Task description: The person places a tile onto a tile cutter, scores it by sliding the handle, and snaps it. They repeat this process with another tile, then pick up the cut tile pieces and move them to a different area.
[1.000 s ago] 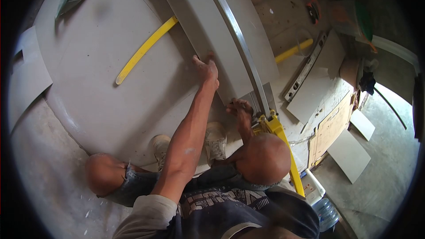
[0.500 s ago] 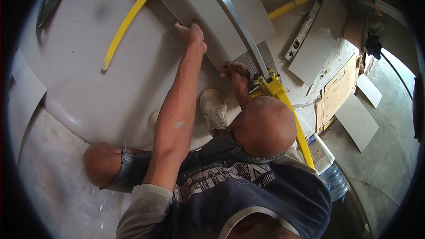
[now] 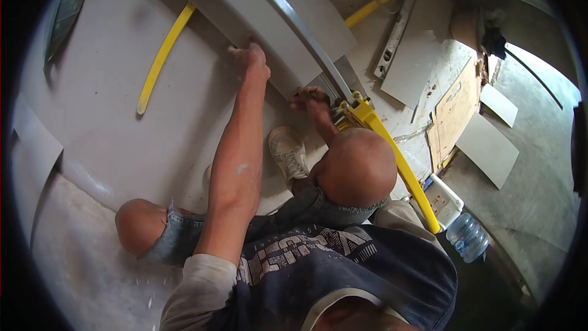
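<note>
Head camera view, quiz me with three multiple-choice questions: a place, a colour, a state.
1. The water bottle is: A on the tile; B by the end of the cutter handle; C in a hand.
2. The cutter handle is: A red; B yellow; C blue.
3. The left hand is: A open on the grey tile; B shut on a tool; C hanging free.
B, it sits by the handle's tip; B, plainly yellow; A, it lies flat on the tile's edge.
</note>
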{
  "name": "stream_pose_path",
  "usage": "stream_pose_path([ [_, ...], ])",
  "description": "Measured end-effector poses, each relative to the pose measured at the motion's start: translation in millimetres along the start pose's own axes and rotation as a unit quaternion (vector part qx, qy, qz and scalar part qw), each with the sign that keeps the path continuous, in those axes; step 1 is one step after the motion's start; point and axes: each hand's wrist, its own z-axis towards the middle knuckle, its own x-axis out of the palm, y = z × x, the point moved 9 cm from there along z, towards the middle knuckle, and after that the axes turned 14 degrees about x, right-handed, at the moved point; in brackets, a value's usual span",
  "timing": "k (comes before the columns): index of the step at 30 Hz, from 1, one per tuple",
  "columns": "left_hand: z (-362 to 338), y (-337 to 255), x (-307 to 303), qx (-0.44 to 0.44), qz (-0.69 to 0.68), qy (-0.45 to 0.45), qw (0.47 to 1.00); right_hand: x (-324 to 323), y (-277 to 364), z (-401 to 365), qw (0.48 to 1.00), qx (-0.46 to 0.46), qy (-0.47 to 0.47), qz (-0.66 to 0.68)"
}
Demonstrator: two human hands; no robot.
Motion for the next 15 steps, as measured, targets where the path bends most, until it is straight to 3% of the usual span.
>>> stream_pose_path([
  [3, -1.6, 37.4, -7.8, 0.008, 0.122, 0.049, 0.991, 1.9, -1.2, -20.1, 0.996, -0.004, 0.037, -0.086],
  [6, 16.1, 103.7, -2.1, 0.125, 0.233, 0.044, 0.963, -11.7, -30.8, -76.1, 0.987, 0.059, 0.086, -0.120],
  [9, 1.4, 84.1, 4.4, 0.098, 0.111, 0.092, 0.985, -58.8, -67.8, -147.6, 0.985, 0.111, 0.092, -0.096],
  [10, -0.8, 81.7, 2.0, 0.112, 0.130, 0.091, 0.981, -77.8, -79.4, -178.3, 0.987, 0.114, 0.086, -0.079],
  [15, 13.0, 92.7, 6.8, 0.065, 0.123, 0.115, 0.984, -193.8, -64.0, -344.1, 0.995, -0.054, -0.061, -0.053],
])
